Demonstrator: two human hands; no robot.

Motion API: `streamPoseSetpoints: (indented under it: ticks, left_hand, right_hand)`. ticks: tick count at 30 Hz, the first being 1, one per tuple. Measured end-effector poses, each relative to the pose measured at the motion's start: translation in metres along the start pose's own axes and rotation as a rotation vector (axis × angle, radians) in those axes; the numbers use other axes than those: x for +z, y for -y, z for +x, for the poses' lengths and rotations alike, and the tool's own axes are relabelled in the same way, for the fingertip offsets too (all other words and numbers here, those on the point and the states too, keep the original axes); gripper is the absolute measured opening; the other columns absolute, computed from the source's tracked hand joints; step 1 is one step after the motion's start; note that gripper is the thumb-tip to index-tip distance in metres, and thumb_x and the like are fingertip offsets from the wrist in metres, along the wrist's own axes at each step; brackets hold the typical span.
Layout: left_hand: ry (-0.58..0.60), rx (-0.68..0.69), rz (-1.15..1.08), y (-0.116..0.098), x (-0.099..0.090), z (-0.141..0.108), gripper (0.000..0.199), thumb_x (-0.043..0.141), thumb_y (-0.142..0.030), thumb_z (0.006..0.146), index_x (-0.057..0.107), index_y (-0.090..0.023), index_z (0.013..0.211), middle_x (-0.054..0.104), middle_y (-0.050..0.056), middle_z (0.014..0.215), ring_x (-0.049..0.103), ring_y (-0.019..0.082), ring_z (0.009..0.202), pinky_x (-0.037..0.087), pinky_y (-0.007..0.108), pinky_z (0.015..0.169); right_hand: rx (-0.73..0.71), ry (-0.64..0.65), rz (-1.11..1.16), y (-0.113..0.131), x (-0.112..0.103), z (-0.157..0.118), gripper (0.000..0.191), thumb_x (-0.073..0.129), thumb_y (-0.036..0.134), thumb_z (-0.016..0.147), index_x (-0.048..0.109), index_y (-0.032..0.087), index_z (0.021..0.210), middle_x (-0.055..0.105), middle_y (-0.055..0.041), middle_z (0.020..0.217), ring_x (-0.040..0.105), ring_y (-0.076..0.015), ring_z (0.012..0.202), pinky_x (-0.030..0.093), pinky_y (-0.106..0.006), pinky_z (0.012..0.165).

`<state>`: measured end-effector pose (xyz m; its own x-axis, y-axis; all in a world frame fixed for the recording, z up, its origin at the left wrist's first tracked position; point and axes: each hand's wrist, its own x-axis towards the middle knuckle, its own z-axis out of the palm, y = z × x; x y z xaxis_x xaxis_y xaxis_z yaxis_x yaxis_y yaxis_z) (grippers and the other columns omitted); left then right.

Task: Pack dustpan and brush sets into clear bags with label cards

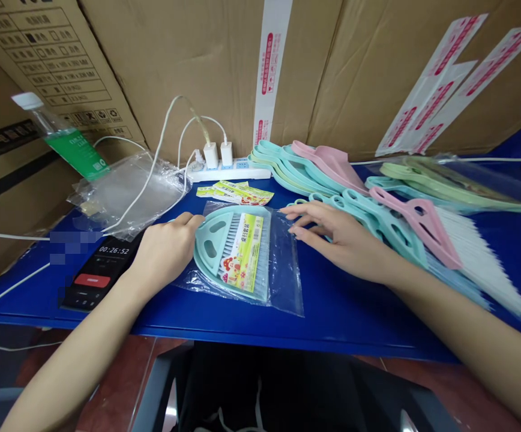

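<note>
A clear plastic bag [285,276] lies in front of me, holding a light-blue dustpan [206,264] and a matching brush [218,237] with pale bristles. A yellow-green printed card [245,255] sits over the bristles. At the bag's left edge, my left hand [165,249] has its fingers curled closed on the plastic; the fingertips are partly hidden. My right hand [332,237] hovers by the bag's upper right corner, fingers stretched and apart, with nothing in them.
Dustpans [328,168] and brushes [404,234] are piled at right. Loose cards [237,192] lie before a power strip [242,173]. At left are plastic bags [138,186], a bottle [74,147], a phone [101,273] and white cables. Cardboard boxes [206,66] wall the back.
</note>
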<state>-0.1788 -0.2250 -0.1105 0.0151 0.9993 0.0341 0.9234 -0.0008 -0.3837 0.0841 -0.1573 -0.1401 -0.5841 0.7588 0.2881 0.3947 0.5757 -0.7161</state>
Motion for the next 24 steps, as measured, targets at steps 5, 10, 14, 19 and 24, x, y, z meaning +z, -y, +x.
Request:
streamPoseSetpoints:
  ticks: [5,10,14,19,24]
  left_hand:
    - [-0.04,0.066,-0.073,0.003,0.003,0.001,0.04,0.035,-0.014,0.094,0.06,-0.019,0.124,0.069,0.008,0.124,0.073,0.03,0.089,0.057,0.038,0.065]
    - [-0.143,0.171,-0.175,0.005,0.009,0.0,0.039,0.035,-0.016,0.094,0.062,-0.019,0.122,0.071,0.007,0.121,0.073,0.026,0.093,0.058,0.035,0.072]
    - [-0.178,0.234,-0.23,0.007,0.011,0.0,0.038,0.036,-0.015,0.093,0.062,-0.018,0.122,0.071,0.008,0.122,0.073,0.025,0.097,0.059,0.036,0.077]
    - [-0.188,0.263,-0.251,0.006,0.011,0.001,0.038,0.039,-0.015,0.093,0.06,-0.015,0.124,0.067,0.011,0.128,0.07,0.026,0.107,0.059,0.037,0.085]
    - [-0.172,0.212,-0.246,0.004,0.013,0.001,0.04,0.042,-0.014,0.093,0.058,-0.014,0.129,0.061,0.013,0.137,0.069,0.028,0.11,0.06,0.04,0.089]
  right_hand:
    - [-0.128,-0.038,-0.336,-0.002,0.005,-0.003,0.037,0.04,0.026,0.095,0.058,0.022,0.127,0.06,-0.0142,0.119,0.063,-0.0278,0.105,0.054,-0.051,0.091]
    - [-0.129,0.052,-0.478,-0.004,0.006,-0.005,0.039,0.038,0.026,0.095,0.053,0.019,0.13,0.061,-0.0164,0.119,0.058,-0.0317,0.116,0.048,-0.055,0.098]
    - [-0.13,0.044,-0.5,-0.006,0.006,-0.005,0.039,0.038,0.026,0.094,0.054,0.018,0.13,0.063,-0.0168,0.12,0.057,-0.032,0.118,0.046,-0.055,0.1]
    - [-0.115,0.059,-0.466,-0.009,0.005,-0.004,0.038,0.039,0.022,0.093,0.058,0.018,0.126,0.066,-0.0149,0.111,0.063,-0.0291,0.106,0.052,-0.047,0.088]
    - [-0.111,0.085,-0.458,-0.006,0.003,-0.003,0.04,0.035,0.015,0.091,0.061,0.018,0.121,0.065,-0.0081,0.084,0.064,-0.0235,0.08,0.051,-0.038,0.074]
